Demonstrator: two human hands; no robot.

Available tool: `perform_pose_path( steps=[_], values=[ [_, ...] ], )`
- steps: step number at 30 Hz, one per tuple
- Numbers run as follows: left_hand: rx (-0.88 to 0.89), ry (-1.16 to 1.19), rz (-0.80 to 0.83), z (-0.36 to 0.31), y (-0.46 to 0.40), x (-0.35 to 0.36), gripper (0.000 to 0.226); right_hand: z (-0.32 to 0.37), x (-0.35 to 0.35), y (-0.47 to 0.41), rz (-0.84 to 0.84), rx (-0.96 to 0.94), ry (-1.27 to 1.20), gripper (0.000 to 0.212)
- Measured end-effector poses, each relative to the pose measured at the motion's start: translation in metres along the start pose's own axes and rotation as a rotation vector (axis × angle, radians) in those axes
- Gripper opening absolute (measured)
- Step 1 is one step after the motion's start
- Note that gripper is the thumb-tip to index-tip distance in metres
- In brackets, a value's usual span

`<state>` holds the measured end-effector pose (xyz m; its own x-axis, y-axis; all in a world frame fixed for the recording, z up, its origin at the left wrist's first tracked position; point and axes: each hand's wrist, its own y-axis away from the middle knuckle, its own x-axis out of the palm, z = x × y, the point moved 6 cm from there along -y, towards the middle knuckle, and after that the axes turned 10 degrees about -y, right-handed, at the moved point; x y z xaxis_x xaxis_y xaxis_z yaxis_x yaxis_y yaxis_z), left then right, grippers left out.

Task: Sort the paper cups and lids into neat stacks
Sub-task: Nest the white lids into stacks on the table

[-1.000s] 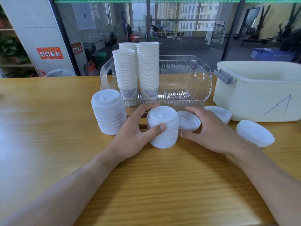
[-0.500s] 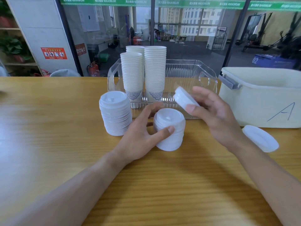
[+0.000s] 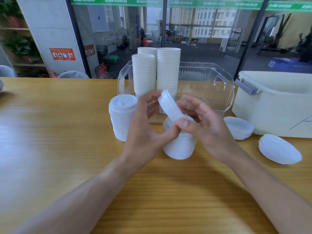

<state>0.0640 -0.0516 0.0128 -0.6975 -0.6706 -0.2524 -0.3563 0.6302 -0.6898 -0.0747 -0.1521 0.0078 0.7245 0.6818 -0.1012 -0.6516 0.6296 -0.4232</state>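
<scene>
- Both of my hands are up over the middle of the desk [image 3: 50, 132], sharing one tilted white lid [image 3: 169, 105] – my left hand [image 3: 145, 132] has its fingers behind the lid's upper edge and its thumb reaching under the lower edge, and my right hand [image 3: 206, 125] pinches that lower edge with thumb and curled fingers.
- Directly beneath the lid stands the shorter lid stack [image 3: 179, 146], partly hidden by my hands; neither hand grips it.
- Just left of it, behind my left hand, stands the taller lid stack [image 3: 122, 117].
- Three columns of paper cups [image 3: 168, 70] sit in the left end of the clear bin [image 3: 211, 85] toward the desk's far edge.
- Near the right edge, a small pile of lids [image 3: 239, 127] lies touching the front of the cream tub [image 3: 273, 108] – one more loose lid [image 3: 280, 151] lies nearer me, close to that edge.
</scene>
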Motion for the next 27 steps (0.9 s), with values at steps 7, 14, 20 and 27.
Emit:
perform_pose_path(
  steps=[7, 14, 20, 27],
  values=[
    [0.011, -0.173, 0.029, 0.005, -0.003, -0.006, 0.076, -0.013, -0.012, 0.006, 0.051, 0.085, 0.071, 0.087],
    [-0.068, -0.088, 0.138, 0.015, 0.0, 0.002, 0.078, -0.015, -0.012, 0.01, 0.125, 0.109, 0.186, 0.079],
    [-0.221, 0.081, 0.355, 0.024, 0.004, 0.012, 0.06, -0.014, -0.023, 0.008, 0.154, 0.11, 0.189, 0.083],
    [-0.203, -0.104, 0.429, 0.022, 0.011, 0.024, 0.072, -0.013, -0.016, 0.012, 0.152, 0.091, 0.228, 0.088]
  ],
)
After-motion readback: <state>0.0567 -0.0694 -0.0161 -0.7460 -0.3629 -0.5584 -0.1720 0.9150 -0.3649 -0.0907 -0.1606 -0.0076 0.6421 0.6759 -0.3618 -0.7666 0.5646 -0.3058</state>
